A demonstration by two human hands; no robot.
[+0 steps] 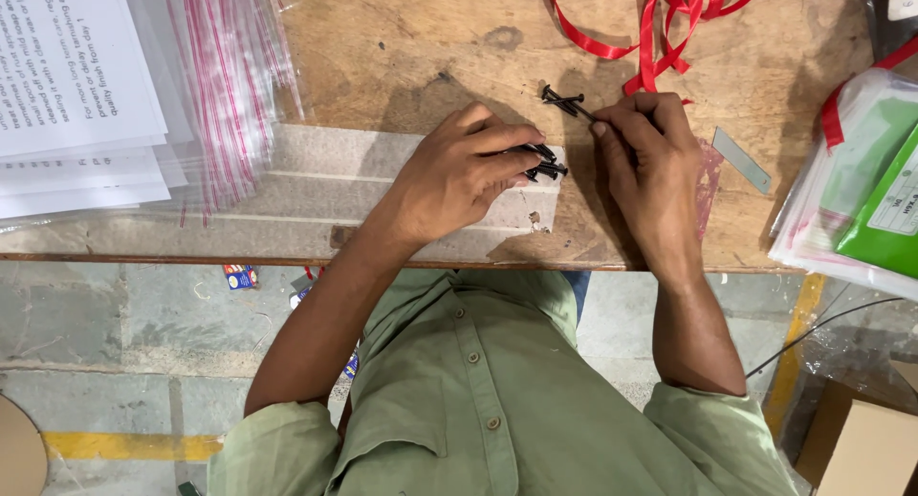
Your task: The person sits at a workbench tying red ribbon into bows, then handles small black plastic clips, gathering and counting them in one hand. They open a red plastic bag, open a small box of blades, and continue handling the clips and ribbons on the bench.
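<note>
Wooden and worn, the workbench (411,46) fills the upper part of the view, with strips of pale tape (325,185) across its near edge. On its far left lies a stack of printed white sheets (67,85), and beside that a pile of clear plastic bags with red stripes (229,85). At the right edge sit packets in green and white wrapping (875,199), and loops of red ribbon (669,18) trail over the top of the bench. A small grey metal strip (741,159) lies just right of the hands.

The left hand (454,176) rests on the taped area, its fingers curled around a small bunch of black screws (543,161), the heads sticking out past the fingertips. The right hand (650,166) is just beside it, fingers bent and pinching a single black screw (581,110) by one end. A few loose black screws (559,98) lie on the wood, touching the tip of that pinched one.
</note>
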